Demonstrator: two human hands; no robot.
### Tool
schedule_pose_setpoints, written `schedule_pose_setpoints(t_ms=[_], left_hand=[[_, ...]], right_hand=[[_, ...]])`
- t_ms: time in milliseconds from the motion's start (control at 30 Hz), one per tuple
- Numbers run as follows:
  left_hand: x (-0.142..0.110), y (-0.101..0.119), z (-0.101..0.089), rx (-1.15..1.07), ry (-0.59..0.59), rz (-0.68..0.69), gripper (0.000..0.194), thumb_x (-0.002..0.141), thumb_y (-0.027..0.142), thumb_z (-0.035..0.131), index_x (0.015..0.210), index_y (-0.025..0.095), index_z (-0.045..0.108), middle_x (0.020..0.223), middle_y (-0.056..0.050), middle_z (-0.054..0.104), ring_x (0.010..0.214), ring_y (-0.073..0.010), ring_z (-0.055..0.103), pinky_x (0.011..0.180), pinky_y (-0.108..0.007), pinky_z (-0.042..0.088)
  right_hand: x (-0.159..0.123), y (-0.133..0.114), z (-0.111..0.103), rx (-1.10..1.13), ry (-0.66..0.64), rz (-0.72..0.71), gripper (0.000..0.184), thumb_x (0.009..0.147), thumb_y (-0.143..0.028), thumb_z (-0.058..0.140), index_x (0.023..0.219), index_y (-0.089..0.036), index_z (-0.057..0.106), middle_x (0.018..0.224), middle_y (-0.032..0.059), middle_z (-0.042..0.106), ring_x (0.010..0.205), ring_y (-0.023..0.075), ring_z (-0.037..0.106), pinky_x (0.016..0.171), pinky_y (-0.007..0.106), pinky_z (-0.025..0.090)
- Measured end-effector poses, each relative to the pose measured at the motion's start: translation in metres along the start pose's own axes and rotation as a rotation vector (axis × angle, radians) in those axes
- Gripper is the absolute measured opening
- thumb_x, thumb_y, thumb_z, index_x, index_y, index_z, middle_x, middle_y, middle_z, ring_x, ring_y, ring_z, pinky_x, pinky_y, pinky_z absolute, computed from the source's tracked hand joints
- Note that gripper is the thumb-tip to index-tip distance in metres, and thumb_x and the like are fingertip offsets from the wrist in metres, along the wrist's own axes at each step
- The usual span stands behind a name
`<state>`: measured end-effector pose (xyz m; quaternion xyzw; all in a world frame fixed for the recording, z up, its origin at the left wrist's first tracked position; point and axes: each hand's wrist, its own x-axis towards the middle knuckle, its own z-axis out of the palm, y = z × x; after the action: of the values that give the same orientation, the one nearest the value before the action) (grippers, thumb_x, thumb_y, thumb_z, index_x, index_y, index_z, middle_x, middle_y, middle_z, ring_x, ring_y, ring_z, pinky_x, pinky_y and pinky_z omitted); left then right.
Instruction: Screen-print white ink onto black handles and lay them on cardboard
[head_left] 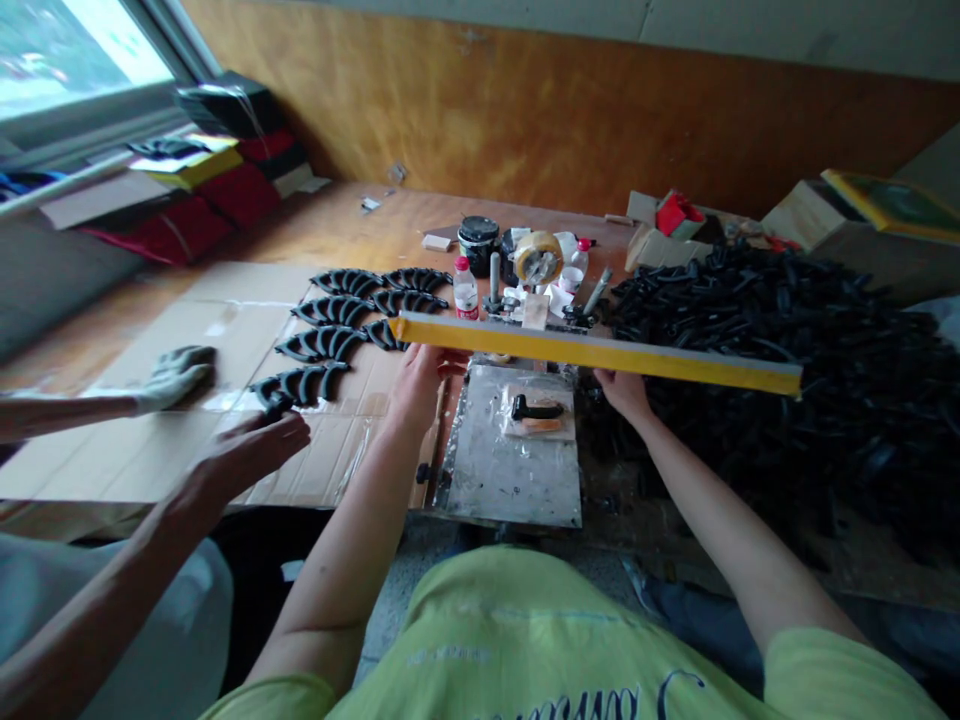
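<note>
My left hand [415,385] and my right hand [624,392] both grip the underside of a long yellow-edged frame [600,352], tilted up on edge above a taped metal plate [517,465]. A single black curved plastic part [536,408] lies on a small pad in the middle of that plate. Both hands are closed on the frame's lower edge, the left near its left end, the right near its middle.
A co-worker's bare hand [251,450] and gloved hand [178,372] rest on cardboard [150,450] beside rows of black curved parts [352,315]. A big heap of black parts [787,340] fills the right. Ink cans [478,240], tape roll [537,257] and small bottle [465,290] stand behind.
</note>
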<state>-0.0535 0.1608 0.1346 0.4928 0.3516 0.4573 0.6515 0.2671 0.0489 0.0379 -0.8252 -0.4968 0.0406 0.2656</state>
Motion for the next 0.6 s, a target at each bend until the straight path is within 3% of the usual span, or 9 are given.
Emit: schedule_pose_setpoints(t_ms=[100,200,333,433,533,600], left_hand=[[-0.005,-0.018,0.002,-0.039,0.068,-0.03,0.039,0.083,0.054,0.056,0.105,0.022,0.059,0.085,-0.001,0.066,0.068,-0.01,0.059,0.06,-0.019,0.048],[-0.032,-0.051,-0.005,-0.038,0.072,-0.167,0.043,0.083,0.055,0.057,0.111,0.023,0.057,0.085,-0.001,0.066,0.066,-0.0087,0.058,0.057,-0.017,0.045],[-0.077,-0.093,-0.005,0.04,-0.072,-0.504,0.055,0.079,0.059,0.06,0.113,0.016,0.06,0.093,-0.009,0.068,0.073,-0.0134,0.062,0.057,-0.021,0.048],[-0.097,-0.11,0.003,0.004,-0.174,-0.685,0.061,0.077,0.065,0.058,0.114,0.016,0.057,0.102,-0.013,0.068,0.078,-0.0184,0.066,0.057,-0.026,0.051],[-0.097,-0.116,-0.009,0.059,-0.074,-0.661,0.052,0.074,0.063,0.062,0.102,0.018,0.056,0.087,-0.006,0.068,0.073,-0.0181,0.066,0.051,-0.023,0.047],[-0.087,-0.119,-0.038,0.2,0.027,-0.603,0.045,0.073,0.058,0.065,0.093,0.019,0.056,0.072,-0.001,0.065,0.061,-0.016,0.063,0.047,-0.022,0.043]], right_hand=[[-0.037,-0.011,0.035,0.008,-0.211,-0.189,0.03,0.078,-0.028,0.067,0.106,-0.018,0.061,0.099,0.0074,0.067,0.093,0.0221,0.06,0.087,0.037,0.046],[-0.051,-0.024,0.049,-0.066,-0.349,-0.352,0.032,0.077,-0.024,0.069,0.109,-0.021,0.061,0.107,0.0068,0.064,0.102,0.0226,0.056,0.09,0.038,0.043],[-0.065,-0.049,0.041,-0.103,-0.297,-0.352,0.01,0.084,-0.023,0.063,0.093,-0.021,0.064,0.097,0.0068,0.061,0.097,0.0223,0.054,0.09,0.037,0.042],[-0.1,-0.092,0.035,-0.083,-0.191,-0.408,0.012,0.089,-0.028,0.056,0.094,-0.02,0.064,0.095,0.0093,0.06,0.097,0.0243,0.052,0.089,0.038,0.042],[-0.132,-0.132,0.04,-0.035,-0.259,-0.624,0.019,0.094,-0.025,0.047,0.101,-0.023,0.064,0.098,0.008,0.062,0.098,0.0225,0.052,0.089,0.036,0.042],[-0.132,-0.131,0.039,0.001,-0.292,-0.715,0.023,0.095,-0.025,0.046,0.111,-0.025,0.062,0.106,0.0059,0.063,0.102,0.0209,0.052,0.092,0.035,0.04]])
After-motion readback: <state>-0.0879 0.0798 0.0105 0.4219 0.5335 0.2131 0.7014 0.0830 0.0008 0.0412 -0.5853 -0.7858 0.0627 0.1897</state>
